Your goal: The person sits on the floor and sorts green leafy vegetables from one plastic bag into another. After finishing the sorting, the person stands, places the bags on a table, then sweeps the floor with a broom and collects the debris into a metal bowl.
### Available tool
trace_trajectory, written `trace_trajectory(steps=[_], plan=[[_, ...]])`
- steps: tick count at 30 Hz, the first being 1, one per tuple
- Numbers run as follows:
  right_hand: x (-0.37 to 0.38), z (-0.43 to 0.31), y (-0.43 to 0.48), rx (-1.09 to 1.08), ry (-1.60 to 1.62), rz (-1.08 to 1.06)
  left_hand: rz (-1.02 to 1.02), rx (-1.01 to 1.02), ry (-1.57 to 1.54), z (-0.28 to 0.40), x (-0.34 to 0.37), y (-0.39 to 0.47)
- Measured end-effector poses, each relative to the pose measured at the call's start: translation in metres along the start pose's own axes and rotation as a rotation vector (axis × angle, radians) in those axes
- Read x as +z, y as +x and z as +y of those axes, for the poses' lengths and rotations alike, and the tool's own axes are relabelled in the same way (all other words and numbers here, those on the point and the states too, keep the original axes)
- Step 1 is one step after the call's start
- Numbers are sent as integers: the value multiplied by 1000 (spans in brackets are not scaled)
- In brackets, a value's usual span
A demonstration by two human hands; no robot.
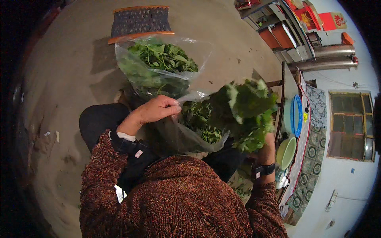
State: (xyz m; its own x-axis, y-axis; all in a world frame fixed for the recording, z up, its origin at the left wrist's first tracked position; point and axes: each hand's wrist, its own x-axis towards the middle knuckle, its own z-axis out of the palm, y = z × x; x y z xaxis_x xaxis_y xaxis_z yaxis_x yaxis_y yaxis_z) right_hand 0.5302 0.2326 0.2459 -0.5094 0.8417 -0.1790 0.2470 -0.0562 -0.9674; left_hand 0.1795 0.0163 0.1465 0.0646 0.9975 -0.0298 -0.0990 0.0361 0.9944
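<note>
Between finger and thumb, my left hand [157, 110] pinches the edge of a clear plastic bag [175, 135] that hangs open over my lap. Leafy green stems [198, 114] show inside it. To the right, my right hand [263, 144] grips a large bunch of leafy greens [250, 110] beside the bag's mouth. The leaves cover most of its fingers, and the bunch is a little blurred. Just beyond my left hand stands a second clear plastic bag [123, 56], open at the top and well filled with greens [163, 56].
A low folding stool [141, 20] with a woven seat stands on the floor ahead. Along the right, a table [285, 98] holds a blue basin [296, 116] and a light green basin [286, 151]. More greens [241, 186] lie low by my right leg. A cabinet [276, 32] is at the far right.
</note>
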Motion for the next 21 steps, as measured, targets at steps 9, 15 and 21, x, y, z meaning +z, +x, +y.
trace_trajectory(steps=[9,15,21], plan=[[103,122,14,-620,-1090,-787,-23,60,-83,-1,14,9],[133,111,47,-334,-970,-193,-217,-6,-96,10,12,4],[123,142,37,-434,-872,-632,-205,7,-91,7,7,4]])
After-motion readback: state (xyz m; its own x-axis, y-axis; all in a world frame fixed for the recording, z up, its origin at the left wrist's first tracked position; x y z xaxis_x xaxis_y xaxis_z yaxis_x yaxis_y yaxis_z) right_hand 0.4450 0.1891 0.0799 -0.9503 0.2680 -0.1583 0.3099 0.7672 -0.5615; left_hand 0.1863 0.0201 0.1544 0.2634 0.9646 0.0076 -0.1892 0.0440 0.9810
